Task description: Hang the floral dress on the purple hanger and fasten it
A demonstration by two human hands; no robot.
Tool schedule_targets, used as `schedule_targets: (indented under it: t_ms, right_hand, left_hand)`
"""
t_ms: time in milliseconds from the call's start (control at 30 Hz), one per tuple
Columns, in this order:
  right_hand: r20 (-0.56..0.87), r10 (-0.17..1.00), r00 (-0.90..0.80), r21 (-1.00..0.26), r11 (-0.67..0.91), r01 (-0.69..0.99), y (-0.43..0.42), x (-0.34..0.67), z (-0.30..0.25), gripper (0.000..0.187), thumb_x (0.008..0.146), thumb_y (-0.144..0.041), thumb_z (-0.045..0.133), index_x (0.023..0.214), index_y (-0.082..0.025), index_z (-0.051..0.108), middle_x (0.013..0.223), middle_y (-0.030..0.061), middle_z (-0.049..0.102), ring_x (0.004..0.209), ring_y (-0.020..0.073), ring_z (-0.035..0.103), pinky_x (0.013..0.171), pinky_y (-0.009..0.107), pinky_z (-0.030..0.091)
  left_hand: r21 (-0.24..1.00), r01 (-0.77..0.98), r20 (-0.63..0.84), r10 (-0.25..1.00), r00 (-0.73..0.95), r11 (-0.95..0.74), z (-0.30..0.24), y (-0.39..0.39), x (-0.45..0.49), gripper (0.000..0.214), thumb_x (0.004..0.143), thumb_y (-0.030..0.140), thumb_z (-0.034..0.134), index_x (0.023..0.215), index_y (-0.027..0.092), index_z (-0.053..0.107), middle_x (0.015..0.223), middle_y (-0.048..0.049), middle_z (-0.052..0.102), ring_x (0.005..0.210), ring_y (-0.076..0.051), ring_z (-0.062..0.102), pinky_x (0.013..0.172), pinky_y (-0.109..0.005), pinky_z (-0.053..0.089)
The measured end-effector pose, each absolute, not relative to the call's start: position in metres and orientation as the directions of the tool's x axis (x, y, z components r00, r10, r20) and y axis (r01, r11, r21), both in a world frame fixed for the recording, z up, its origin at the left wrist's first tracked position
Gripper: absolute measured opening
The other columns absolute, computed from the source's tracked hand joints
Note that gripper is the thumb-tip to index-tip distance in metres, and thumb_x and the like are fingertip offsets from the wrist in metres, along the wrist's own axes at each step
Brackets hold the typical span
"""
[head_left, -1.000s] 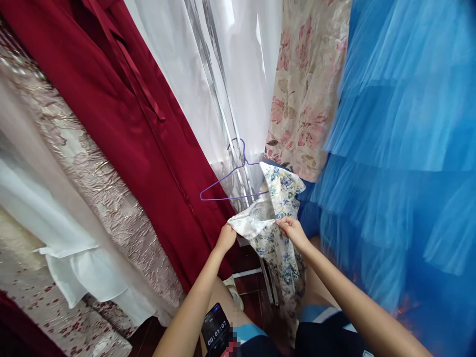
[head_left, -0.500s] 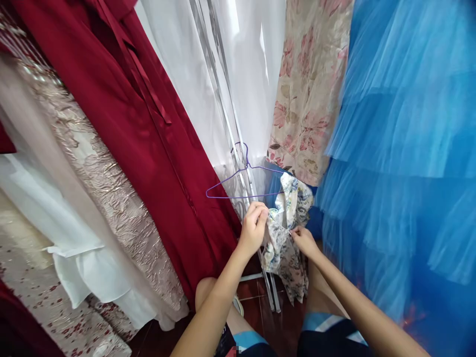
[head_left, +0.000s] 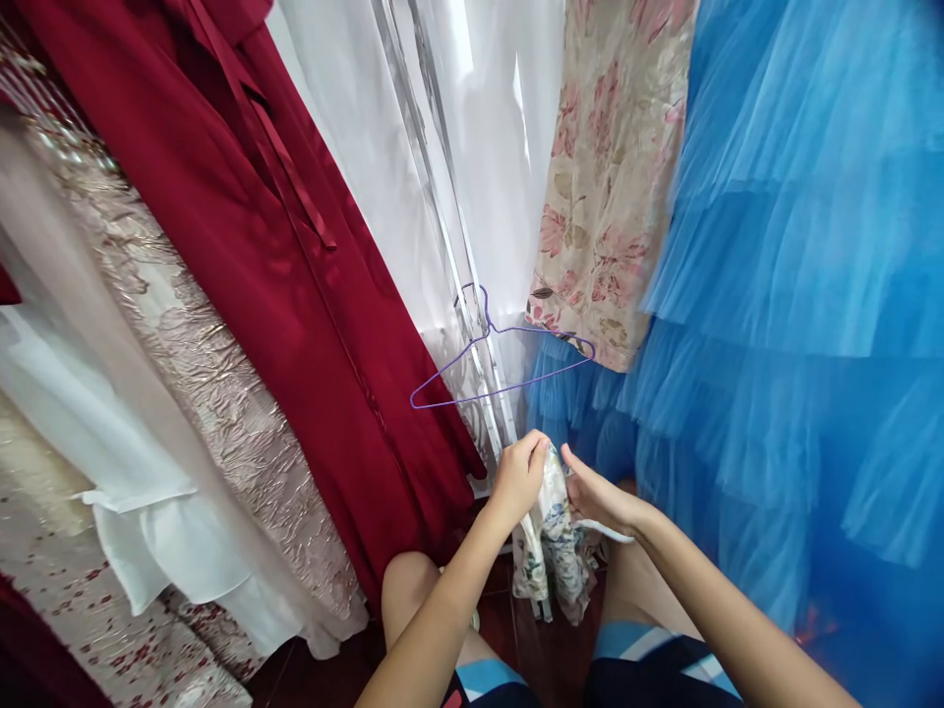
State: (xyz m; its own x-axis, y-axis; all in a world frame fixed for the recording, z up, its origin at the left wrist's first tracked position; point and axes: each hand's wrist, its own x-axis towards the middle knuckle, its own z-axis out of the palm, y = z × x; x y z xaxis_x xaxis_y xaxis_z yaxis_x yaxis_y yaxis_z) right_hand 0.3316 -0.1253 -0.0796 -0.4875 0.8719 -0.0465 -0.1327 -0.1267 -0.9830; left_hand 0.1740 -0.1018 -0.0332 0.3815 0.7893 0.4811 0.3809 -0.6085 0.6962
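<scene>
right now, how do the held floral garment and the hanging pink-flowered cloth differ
The floral garment has bluish flowers on white; the pink-flowered cloth has pink blooms on beige. The floral garment is bunched, drooping from the grip of the left hand, while the pink-flowered cloth hangs fairly flat, untouched. Both are pale fabrics with flower patterns.
</scene>
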Motion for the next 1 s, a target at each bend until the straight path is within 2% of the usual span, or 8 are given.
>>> schedule_targets:
  t_ms: [200,333,433,600,700,800,900,1000]
  right_hand:
    - [-0.016,0.716,-0.698,-0.950,-0.228,-0.212,-0.148,0.324,-0.050,0.043,0.070,-0.037,0.082,0.103,-0.012,0.070,0.094,0.0093,0.073,0.086,0.0217,0.069,0.087,0.035,0.050]
    - [-0.026,0.808,-0.588,-0.939,-0.221,-0.262,-0.148,0.333,-0.036,0.029,0.069,-0.027,0.082,0.091,-0.010,0.072,0.085,0.0085,0.074,0.074,0.0194,0.069,0.074,0.031,0.052]
    - [-0.011,0.910,-0.414,-0.920,-0.172,-0.353,-0.143,0.347,-0.026,0.020,0.072,-0.028,0.079,0.076,-0.010,0.070,0.068,0.0047,0.071,0.059,0.0148,0.064,0.059,0.024,0.049]
    - [-0.042,0.972,-0.233,-0.855,-0.156,-0.494,-0.142,0.360,-0.010,0.018,0.071,-0.030,0.077,0.071,-0.015,0.068,0.062,0.0019,0.068,0.053,0.0148,0.062,0.055,0.024,0.049]
    - [-0.096,0.986,-0.135,-0.838,-0.153,-0.523,-0.143,0.363,-0.006,0.016,0.073,-0.033,0.074,0.072,-0.019,0.067,0.061,0.0012,0.068,0.054,0.0172,0.063,0.057,0.027,0.051]
    - [-0.096,0.992,-0.081,-0.861,-0.123,-0.493,-0.143,0.370,-0.008,0.017,0.074,-0.036,0.072,0.075,-0.020,0.066,0.066,0.0035,0.070,0.059,0.0215,0.066,0.063,0.033,0.054]
    - [0.002,0.999,-0.040,-0.943,-0.011,-0.333,-0.138,0.382,-0.014,0.024,0.074,-0.042,0.071,0.078,-0.019,0.067,0.070,0.0056,0.070,0.062,0.0231,0.065,0.063,0.034,0.053]
    - [0.188,0.980,-0.056,-0.982,0.190,0.022,-0.123,0.393,-0.020,0.029,0.075,-0.046,0.069,0.076,-0.017,0.068,0.068,0.0048,0.067,0.063,0.0218,0.061,0.060,0.031,0.048]
  left_hand:
    - [0.986,0.042,0.131,0.899,0.417,-0.163,-0.058,-0.099,0.158,0.040,0.090,0.055,0.049,0.091,0.017,0.060,0.082,-0.0025,0.059,0.077,-0.016,0.054,0.074,-0.028,0.042]
    - [0.984,-0.023,-0.119,0.741,0.661,0.178,-0.084,-0.123,0.127,0.050,0.081,0.060,0.061,0.109,0.018,0.064,0.101,-0.0069,0.064,0.097,-0.021,0.057,0.092,-0.035,0.040]
    - [0.964,0.101,-0.246,0.681,0.690,0.246,-0.102,-0.139,0.099,0.053,0.070,0.062,0.072,0.098,0.017,0.068,0.095,-0.0056,0.064,0.097,-0.020,0.056,0.093,-0.033,0.039]
    - [0.920,0.392,-0.331,0.587,0.739,0.025,-0.106,-0.155,0.074,0.060,0.063,0.066,0.074,0.095,0.015,0.067,0.085,-0.0024,0.062,0.084,-0.019,0.054,0.080,-0.029,0.044]
    - [0.836,0.535,-0.318,0.684,0.656,-0.124,-0.104,-0.160,0.072,0.053,0.076,0.064,0.063,0.098,0.016,0.068,0.085,-0.0013,0.063,0.082,-0.019,0.054,0.076,-0.027,0.045]
    - [0.809,0.523,-0.143,0.774,0.616,-0.268,-0.101,-0.157,0.068,0.051,0.088,0.062,0.047,0.093,0.016,0.070,0.084,-0.0032,0.065,0.083,-0.020,0.055,0.077,-0.029,0.045]
    - [0.680,0.533,0.109,0.788,0.606,-0.504,-0.087,-0.147,0.053,0.039,0.087,0.055,0.054,0.086,0.019,0.071,0.088,-0.0058,0.067,0.091,-0.024,0.054,0.088,-0.035,0.041]
    - [0.426,0.657,0.237,0.777,0.583,-0.623,-0.064,-0.134,0.028,0.028,0.085,0.048,0.061,0.085,0.022,0.071,0.092,-0.0069,0.068,0.100,-0.027,0.050,0.097,-0.044,0.032]
